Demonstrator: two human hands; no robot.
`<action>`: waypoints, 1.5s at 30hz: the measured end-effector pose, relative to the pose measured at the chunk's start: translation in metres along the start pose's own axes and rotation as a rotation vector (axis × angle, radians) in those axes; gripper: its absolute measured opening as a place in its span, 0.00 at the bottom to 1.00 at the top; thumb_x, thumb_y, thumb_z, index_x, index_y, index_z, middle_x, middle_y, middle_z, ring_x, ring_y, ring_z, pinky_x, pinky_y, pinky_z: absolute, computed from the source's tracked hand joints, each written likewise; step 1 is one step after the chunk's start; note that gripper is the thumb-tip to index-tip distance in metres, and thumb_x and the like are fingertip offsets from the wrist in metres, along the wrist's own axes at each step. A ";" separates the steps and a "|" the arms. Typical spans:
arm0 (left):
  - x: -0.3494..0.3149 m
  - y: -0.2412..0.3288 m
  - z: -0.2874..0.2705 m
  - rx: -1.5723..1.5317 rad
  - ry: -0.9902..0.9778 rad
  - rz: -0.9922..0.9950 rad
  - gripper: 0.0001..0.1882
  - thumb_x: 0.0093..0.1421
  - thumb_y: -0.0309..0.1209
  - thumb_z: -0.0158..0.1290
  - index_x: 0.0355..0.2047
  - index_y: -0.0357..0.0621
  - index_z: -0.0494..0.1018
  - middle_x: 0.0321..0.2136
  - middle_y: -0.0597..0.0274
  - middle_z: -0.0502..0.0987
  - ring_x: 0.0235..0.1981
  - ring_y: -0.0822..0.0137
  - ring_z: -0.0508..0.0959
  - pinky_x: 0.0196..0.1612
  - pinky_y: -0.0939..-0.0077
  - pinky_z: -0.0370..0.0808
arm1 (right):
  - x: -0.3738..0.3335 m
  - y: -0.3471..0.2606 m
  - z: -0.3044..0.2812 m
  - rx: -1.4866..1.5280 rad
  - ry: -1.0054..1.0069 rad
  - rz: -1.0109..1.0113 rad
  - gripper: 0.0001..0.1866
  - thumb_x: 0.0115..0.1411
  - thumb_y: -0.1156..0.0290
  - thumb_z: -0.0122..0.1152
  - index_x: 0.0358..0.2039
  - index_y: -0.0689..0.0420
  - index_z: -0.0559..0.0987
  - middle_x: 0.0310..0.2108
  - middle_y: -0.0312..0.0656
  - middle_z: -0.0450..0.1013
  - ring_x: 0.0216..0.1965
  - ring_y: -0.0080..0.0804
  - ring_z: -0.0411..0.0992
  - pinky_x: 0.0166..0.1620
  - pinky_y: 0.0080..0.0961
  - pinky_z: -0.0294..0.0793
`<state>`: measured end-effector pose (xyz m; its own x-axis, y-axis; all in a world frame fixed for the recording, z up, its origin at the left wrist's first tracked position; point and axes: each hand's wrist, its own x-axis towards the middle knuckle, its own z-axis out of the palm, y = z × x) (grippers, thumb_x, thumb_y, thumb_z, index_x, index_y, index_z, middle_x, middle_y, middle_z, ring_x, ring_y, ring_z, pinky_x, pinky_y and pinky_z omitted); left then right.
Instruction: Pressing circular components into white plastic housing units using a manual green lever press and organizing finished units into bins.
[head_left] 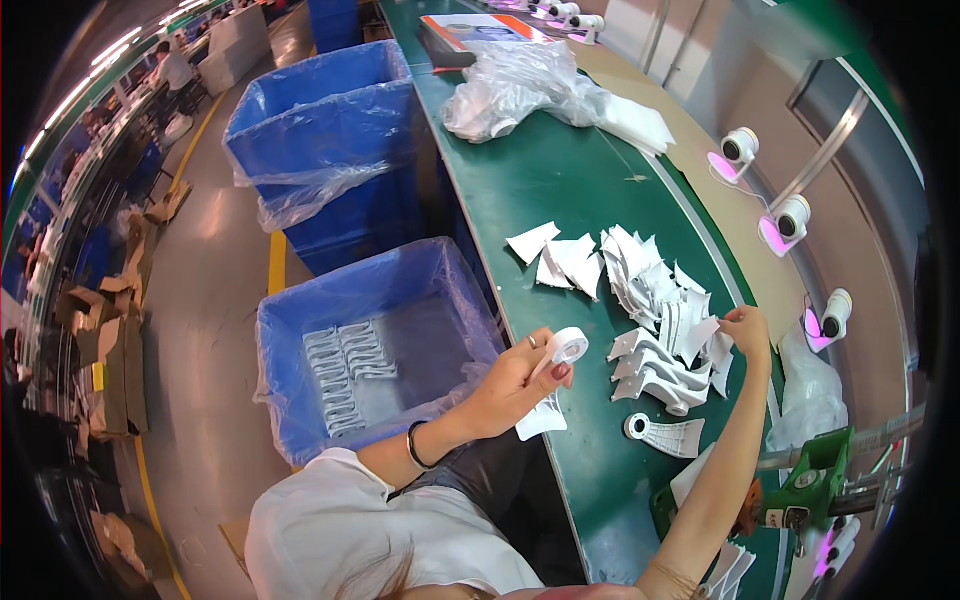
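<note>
My left hand [512, 388] is closed around a white plastic part with a round ring end [570, 345], held above the near edge of the green table. Below those fingers shows a white curved panel [542, 418]; whether it belongs to the held part I cannot tell. Out to the right, my right hand [747, 328] has its fingertips pinched at the edge of a white plastic blade [698, 340] on the right side of a heap of similar curved blades [655, 375]. A single ring-ended blade [668, 436] lies nearer to me, apart from the heap.
Left of the green table [510, 180] stands a plastic-lined blue bin [275, 350] with rows of white parts inside. More blue bins [330, 130] stand beyond it. Loose white pieces [570, 262] and clear bags [530, 85] lie farther along. A green metal fixture [815, 480] stands at the right.
</note>
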<state>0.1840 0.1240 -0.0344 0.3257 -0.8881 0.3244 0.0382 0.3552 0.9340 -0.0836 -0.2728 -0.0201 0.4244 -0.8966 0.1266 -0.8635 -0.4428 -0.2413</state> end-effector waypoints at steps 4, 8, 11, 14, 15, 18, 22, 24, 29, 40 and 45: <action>-0.009 0.000 0.005 0.021 0.128 0.064 0.13 0.71 0.37 0.50 0.43 0.38 0.72 0.30 0.62 0.70 0.30 0.73 0.70 0.35 0.76 0.68 | 0.005 -0.002 -0.004 0.093 0.007 -0.172 0.07 0.44 0.70 0.66 0.18 0.62 0.83 0.17 0.49 0.77 0.21 0.41 0.77 0.29 0.35 0.75; -0.008 0.017 0.001 0.276 0.098 0.129 0.13 0.67 0.36 0.55 0.39 0.36 0.72 0.25 0.61 0.71 0.27 0.71 0.71 0.33 0.73 0.69 | -0.015 -0.020 -0.015 -0.343 0.289 -0.068 0.10 0.52 0.76 0.61 0.36 0.64 0.82 0.29 0.55 0.76 0.36 0.51 0.79 0.38 0.40 0.76; -0.016 0.018 -0.005 0.434 0.120 0.203 0.14 0.66 0.37 0.56 0.38 0.36 0.72 0.22 0.62 0.73 0.23 0.72 0.74 0.28 0.74 0.70 | -0.058 -0.106 -0.061 -0.424 0.465 -0.155 0.14 0.59 0.81 0.57 0.46 0.64 0.77 0.41 0.56 0.74 0.43 0.54 0.76 0.44 0.44 0.74; -0.033 0.049 0.001 0.091 0.107 -0.138 0.15 0.65 0.38 0.57 0.37 0.36 0.73 0.22 0.62 0.77 0.20 0.74 0.76 0.21 0.77 0.72 | -0.114 -0.163 -0.097 -0.272 0.612 -0.325 0.14 0.63 0.79 0.55 0.50 0.61 0.77 0.44 0.52 0.73 0.43 0.50 0.77 0.45 0.40 0.75; -0.035 0.049 0.004 -0.002 0.094 -0.149 0.14 0.64 0.37 0.57 0.37 0.36 0.73 0.28 0.60 0.80 0.21 0.74 0.80 0.19 0.80 0.76 | -0.136 -0.176 -0.110 -0.160 0.658 -0.398 0.15 0.65 0.77 0.55 0.52 0.57 0.77 0.45 0.49 0.73 0.42 0.47 0.78 0.45 0.37 0.76; -0.039 0.052 0.013 -0.200 -0.097 -0.226 0.13 0.66 0.35 0.56 0.42 0.38 0.75 0.36 0.61 0.79 0.28 0.76 0.79 0.29 0.81 0.80 | -0.202 -0.198 -0.131 0.110 0.588 -0.346 0.20 0.65 0.80 0.55 0.58 0.56 0.76 0.41 0.44 0.73 0.39 0.38 0.76 0.42 0.33 0.77; -0.047 0.045 0.028 -0.350 -0.236 -0.336 0.13 0.64 0.33 0.57 0.45 0.37 0.75 0.39 0.61 0.78 0.32 0.74 0.79 0.35 0.77 0.84 | -0.271 -0.215 -0.135 0.272 0.550 -0.434 0.19 0.61 0.85 0.57 0.52 0.56 0.81 0.40 0.44 0.72 0.38 0.36 0.75 0.41 0.28 0.77; -0.048 0.048 0.048 -0.469 -0.268 -0.424 0.13 0.65 0.33 0.56 0.46 0.37 0.75 0.40 0.63 0.76 0.34 0.75 0.78 0.37 0.77 0.84 | -0.301 -0.198 -0.139 0.262 0.581 -0.473 0.17 0.56 0.86 0.61 0.46 0.58 0.82 0.37 0.44 0.73 0.36 0.37 0.75 0.38 0.27 0.76; -0.044 0.034 0.101 -0.566 -0.457 -0.557 0.22 0.68 0.37 0.55 0.56 0.34 0.72 0.50 0.55 0.77 0.44 0.65 0.82 0.48 0.72 0.83 | -0.370 -0.147 -0.134 0.350 0.654 -0.405 0.13 0.52 0.84 0.65 0.39 0.64 0.80 0.34 0.47 0.76 0.32 0.35 0.72 0.32 0.22 0.71; -0.077 -0.006 0.187 -0.836 -0.418 -0.601 0.26 0.66 0.36 0.56 0.59 0.30 0.69 0.53 0.51 0.76 0.50 0.63 0.80 0.56 0.67 0.79 | -0.421 -0.126 -0.057 0.379 0.879 0.012 0.12 0.55 0.82 0.68 0.41 0.63 0.78 0.33 0.46 0.79 0.31 0.36 0.73 0.34 0.24 0.74; -0.082 -0.017 0.196 -0.767 -0.448 -0.498 0.26 0.66 0.36 0.56 0.61 0.36 0.67 0.54 0.42 0.75 0.53 0.47 0.79 0.57 0.52 0.77 | -0.427 -0.117 -0.045 0.390 0.958 0.082 0.10 0.56 0.78 0.69 0.39 0.61 0.80 0.33 0.44 0.80 0.31 0.36 0.75 0.36 0.27 0.72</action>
<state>-0.0288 0.1334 -0.0477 -0.2703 -0.9577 0.0984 0.7196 -0.1331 0.6816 -0.1758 0.1622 -0.0024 -0.1730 -0.6183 0.7667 -0.6596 -0.5054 -0.5563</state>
